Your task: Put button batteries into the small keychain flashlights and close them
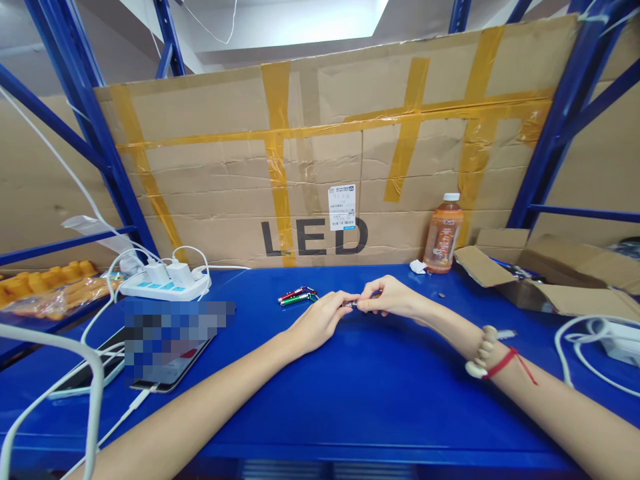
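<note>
My left hand (323,319) and my right hand (386,297) meet over the middle of the blue shelf. Pinched between their fingertips is a small dark and silvery piece (351,304), mostly covered by the fingers, so its kind cannot be made out. Just left of my left hand lie two slim shiny metal tubes side by side, a red tube (291,294) and a green tube (295,300), each with a metal clip or ring at its right end. A beaded bracelet and a red string circle my right wrist.
A drink bottle (443,233) and crumpled white tissue (418,267) stand toward the back right. Beside them an open cardboard box (550,293) holds small metal pieces. At left are a power strip (167,288), a tablet (173,373) and white cables. Cardboard (225,193) walls the back.
</note>
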The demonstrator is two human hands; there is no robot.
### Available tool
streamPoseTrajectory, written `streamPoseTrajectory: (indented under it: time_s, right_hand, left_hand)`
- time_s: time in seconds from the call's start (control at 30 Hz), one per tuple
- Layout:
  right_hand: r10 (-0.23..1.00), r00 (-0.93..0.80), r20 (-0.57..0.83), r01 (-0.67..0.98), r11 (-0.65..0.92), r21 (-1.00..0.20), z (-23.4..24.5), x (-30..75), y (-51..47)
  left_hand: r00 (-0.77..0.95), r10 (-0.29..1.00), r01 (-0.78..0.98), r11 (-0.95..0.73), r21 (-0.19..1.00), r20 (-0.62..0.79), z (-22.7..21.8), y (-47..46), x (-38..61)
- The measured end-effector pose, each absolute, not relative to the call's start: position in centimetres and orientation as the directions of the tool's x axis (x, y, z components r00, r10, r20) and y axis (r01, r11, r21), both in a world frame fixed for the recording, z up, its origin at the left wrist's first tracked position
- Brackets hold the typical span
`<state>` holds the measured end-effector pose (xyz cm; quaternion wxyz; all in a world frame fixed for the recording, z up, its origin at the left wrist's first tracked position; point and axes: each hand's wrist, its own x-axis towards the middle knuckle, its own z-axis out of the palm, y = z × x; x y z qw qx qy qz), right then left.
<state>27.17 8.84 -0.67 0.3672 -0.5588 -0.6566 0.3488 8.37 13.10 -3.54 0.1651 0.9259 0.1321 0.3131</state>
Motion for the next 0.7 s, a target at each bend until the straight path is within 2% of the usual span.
streamPoseTrajectory:
  time_s: [0.37, 0.7]
  right_hand:
    - [0.998, -0.05, 0.037, 0.515, 0.057, -0.856, -0.64, 27.06, 9.04]
    - [0.973, -0.21, 0.099, 0.503, 0.194, -0.842, -1.1, 27.93, 9.32]
  left_hand:
    - [0.792, 0.305, 0.139, -0.934, 0.329, 0.53, -3.27, 12.74, 8.26]
    - [0.826, 0.272, 0.165, -0.954, 0.25, 0.493, -3.17, 12.48, 8.26]
